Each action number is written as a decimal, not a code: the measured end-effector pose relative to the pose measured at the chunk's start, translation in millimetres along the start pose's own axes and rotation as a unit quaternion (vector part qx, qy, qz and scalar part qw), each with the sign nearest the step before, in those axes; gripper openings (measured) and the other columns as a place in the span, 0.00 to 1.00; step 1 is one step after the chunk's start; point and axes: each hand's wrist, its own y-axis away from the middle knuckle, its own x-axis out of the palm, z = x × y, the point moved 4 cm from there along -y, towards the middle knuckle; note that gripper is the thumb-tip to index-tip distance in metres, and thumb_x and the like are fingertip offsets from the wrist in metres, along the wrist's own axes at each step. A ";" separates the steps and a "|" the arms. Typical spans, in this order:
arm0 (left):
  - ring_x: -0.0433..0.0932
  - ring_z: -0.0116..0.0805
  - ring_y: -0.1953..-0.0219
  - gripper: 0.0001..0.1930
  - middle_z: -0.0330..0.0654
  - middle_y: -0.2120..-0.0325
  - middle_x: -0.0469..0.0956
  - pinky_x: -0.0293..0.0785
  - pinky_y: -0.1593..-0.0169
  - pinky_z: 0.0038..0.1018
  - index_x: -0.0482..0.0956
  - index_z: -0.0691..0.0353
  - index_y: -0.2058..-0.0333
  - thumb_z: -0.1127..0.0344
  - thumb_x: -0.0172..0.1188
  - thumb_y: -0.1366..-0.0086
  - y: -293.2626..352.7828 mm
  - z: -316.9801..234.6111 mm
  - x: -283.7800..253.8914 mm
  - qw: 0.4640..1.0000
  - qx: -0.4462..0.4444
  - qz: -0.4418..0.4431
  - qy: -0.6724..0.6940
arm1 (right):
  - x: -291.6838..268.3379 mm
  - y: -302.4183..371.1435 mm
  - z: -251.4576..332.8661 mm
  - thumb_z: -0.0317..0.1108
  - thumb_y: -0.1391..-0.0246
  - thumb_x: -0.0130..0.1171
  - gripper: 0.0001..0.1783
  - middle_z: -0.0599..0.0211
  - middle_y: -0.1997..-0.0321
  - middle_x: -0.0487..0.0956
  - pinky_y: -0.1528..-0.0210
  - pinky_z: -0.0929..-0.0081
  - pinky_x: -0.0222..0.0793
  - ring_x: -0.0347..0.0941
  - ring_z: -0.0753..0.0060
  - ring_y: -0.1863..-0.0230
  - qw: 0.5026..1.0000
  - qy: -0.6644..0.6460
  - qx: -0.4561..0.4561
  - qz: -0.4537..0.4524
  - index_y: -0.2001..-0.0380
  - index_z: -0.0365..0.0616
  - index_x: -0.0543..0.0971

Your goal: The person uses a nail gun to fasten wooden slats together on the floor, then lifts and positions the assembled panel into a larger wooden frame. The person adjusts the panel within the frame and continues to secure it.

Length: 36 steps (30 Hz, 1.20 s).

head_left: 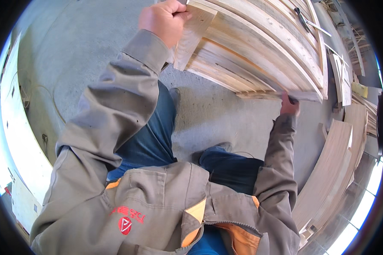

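A slatted pale wooden crate-like frame stands at the top of the head view, with rows of boards one above another. My left hand is closed on the upper left corner of the frame, at the top of a short upright board. My right hand grips the frame's near lower edge at the right, its fingers partly hidden behind the wood. On top of the slats lies a tool with a dark part and a thin pale shaft.
Long planks are stacked along the right, with more loose timber beyond. A large white panel stands at the left, and a thin cable runs over the grey concrete floor. My feet are below the frame.
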 end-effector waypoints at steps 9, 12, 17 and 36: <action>0.80 0.25 0.71 0.08 0.41 0.71 0.86 0.77 0.65 0.25 0.86 0.63 0.63 0.68 0.71 0.39 -0.2 1.0 1.3 1.000 0.004 0.003 -0.014 | 10.1 -1.9 4.7 0.41 0.53 0.77 0.32 0.56 0.51 0.84 0.44 0.69 0.74 0.80 0.67 0.51 1.000 -0.026 -0.006 0.016 0.50 0.30 0.79; 0.80 0.28 0.71 0.07 0.43 0.71 0.86 0.77 0.64 0.26 0.86 0.63 0.63 0.68 0.70 0.39 -0.1 7.5 -4.2 0.999 0.026 -0.007 -0.036 | 23.3 3.5 16.5 0.41 0.53 0.77 0.31 0.57 0.52 0.84 0.45 0.70 0.74 0.80 0.67 0.52 0.999 -0.027 -0.006 0.032 0.51 0.30 0.79; 0.84 0.34 0.68 0.05 0.49 0.70 0.85 0.78 0.64 0.29 0.85 0.64 0.65 0.70 0.68 0.38 -0.9 -1.8 -0.2 0.996 0.082 -0.018 -0.039 | 8.8 -8.5 -9.9 0.44 0.51 0.76 0.27 0.65 0.64 0.82 0.69 0.75 0.73 0.74 0.77 0.71 0.998 -0.007 -0.064 -0.009 0.56 0.34 0.80; 0.83 0.26 0.65 0.09 0.42 0.67 0.87 0.80 0.59 0.23 0.86 0.67 0.61 0.71 0.72 0.41 -8.5 20.6 -39.6 0.989 -0.119 0.017 0.091 | 17.5 0.4 9.1 0.40 0.53 0.78 0.31 0.63 0.57 0.82 0.64 0.70 0.76 0.77 0.72 0.62 0.999 -0.025 0.033 0.018 0.50 0.36 0.76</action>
